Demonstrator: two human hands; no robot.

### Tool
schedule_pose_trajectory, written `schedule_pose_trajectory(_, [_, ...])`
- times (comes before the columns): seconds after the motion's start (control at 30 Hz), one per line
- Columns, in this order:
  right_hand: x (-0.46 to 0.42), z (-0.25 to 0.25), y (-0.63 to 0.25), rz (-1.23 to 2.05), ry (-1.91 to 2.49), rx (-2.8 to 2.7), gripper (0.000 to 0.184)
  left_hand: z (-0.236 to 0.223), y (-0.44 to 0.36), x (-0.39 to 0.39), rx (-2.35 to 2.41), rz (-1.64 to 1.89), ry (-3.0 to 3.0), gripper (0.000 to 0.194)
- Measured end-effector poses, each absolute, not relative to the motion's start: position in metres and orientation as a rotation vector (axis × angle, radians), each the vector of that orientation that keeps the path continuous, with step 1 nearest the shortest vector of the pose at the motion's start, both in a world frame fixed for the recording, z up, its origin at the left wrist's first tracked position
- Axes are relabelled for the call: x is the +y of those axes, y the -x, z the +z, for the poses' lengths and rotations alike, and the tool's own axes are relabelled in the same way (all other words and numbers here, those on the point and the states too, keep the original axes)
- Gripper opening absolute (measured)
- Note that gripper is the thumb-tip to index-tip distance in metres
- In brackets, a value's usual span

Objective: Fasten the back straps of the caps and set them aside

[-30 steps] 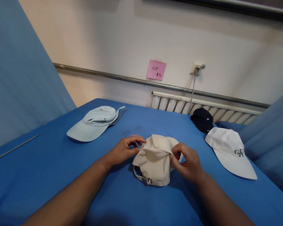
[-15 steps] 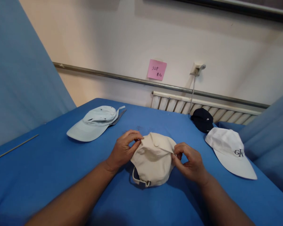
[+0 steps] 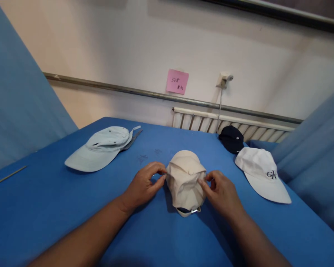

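A beige baseball cap [image 3: 187, 181] rests on the blue surface in front of me, its crown creased and partly sunken. Its back strap with a metal buckle faces me, and the brim lies on the far side. At the cap's left edge, my left hand [image 3: 145, 183] pinches the fabric between thumb and fingertips. My right hand [image 3: 221, 191] grips the right side of the crown in the same way, thumb toward me.
On the left lies a pale blue cap [image 3: 102, 146] with a dark grey piece under its strap. A white cap [image 3: 260, 172] and a navy cap [image 3: 231, 139] sit at the right. A thin stick [image 3: 8, 176] lies far left. Behind the blue table [image 3: 72, 215] is a radiator [image 3: 203, 120].
The beige cap has turned so its strap now faces me and its brim points away. Both hands have kept to its sides. The view has shifted slightly right.
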State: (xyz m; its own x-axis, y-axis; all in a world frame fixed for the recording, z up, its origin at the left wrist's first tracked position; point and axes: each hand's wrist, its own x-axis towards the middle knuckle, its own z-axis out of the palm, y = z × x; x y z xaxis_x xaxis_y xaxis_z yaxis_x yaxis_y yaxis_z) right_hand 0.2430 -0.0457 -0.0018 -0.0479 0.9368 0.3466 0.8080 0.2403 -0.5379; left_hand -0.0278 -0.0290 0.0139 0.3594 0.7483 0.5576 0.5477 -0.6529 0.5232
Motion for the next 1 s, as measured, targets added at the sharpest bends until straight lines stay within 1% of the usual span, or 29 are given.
schedule_pose_trajectory(0.1, [-0.054, -0.006, -0.245, 0.292, 1.699, -1.891, 0.027, 0.008, 0.028, -0.023, 1.2, 1.128, -2.437, 0.02])
schedule_pose_trajectory(0.17, [-0.056, -0.007, -0.246, 0.291, 1.749, -1.9, 0.022, 0.004, 0.026, -0.019, 1.205, 1.082, -2.471, 0.026])
schedule_pose_trajectory(0.23, [-0.055, -0.007, -0.246, 0.305, 1.775, -1.917, 0.016, 0.002, 0.023, -0.016, 1.201, 1.041, -2.485, 0.028])
schedule_pose_trajectory(0.3, [-0.052, -0.007, -0.246, 0.324, 1.778, -1.942, 0.012, 0.0, 0.02, -0.014, 1.193, 1.014, -2.492, 0.026])
schedule_pose_trajectory(0.4, [-0.05, -0.005, -0.247, 0.322, 1.783, -1.951, 0.011, -0.002, 0.017, -0.011, 1.188, 1.009, -2.498, 0.021])
schedule_pose_trajectory(0.57, [-0.049, -0.006, -0.247, 0.293, 1.844, -1.907, 0.023, -0.003, 0.017, -0.009, 1.26, 1.045, -2.48, 0.016])
schedule_pose_trajectory(0.7, [-0.044, -0.011, -0.248, 0.353, 1.826, -1.943, 0.014, -0.003, 0.016, -0.008, 1.274, 1.018, -2.48, 0.013])
schedule_pose_trajectory(0.8, [-0.039, -0.016, -0.252, 0.402, 1.742, -1.92, 0.013, -0.002, 0.016, -0.007, 1.267, 0.995, -2.504, 0.014])
schedule_pose_trajectory(0.87, [-0.036, -0.018, -0.258, 0.525, 1.655, -1.871, 0.014, 0.0, 0.018, -0.007, 1.271, 1.038, -2.514, 0.015])
schedule_pose_trajectory(1.0, [-0.029, -0.018, -0.277, 1.123, 1.327, -1.653, 0.021, 0.005, 0.025, -0.005, 1.35, 1.247, -2.463, 0.016])
